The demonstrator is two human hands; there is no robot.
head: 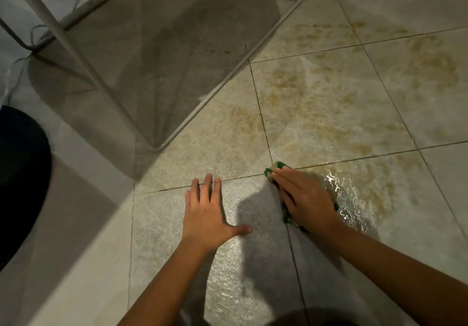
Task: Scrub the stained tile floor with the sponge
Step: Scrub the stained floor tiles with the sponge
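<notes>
Two hands are resting on the tile floor (228, 262): the left hand (207, 211) is lying flat with fingers spread, just left of the sponge (272, 171), and the right hand (306, 199) is pressing straight-fingered on top of it. The single sponge, yellow with a green scouring face, is peeking out past the fingertips on a grout crossing, with wet tile glistening to its right. Brownish-yellow stains (316, 103) are spreading beyond the sponge, and one pale metal frame (228, 82) is standing beyond and left of it.
</notes>
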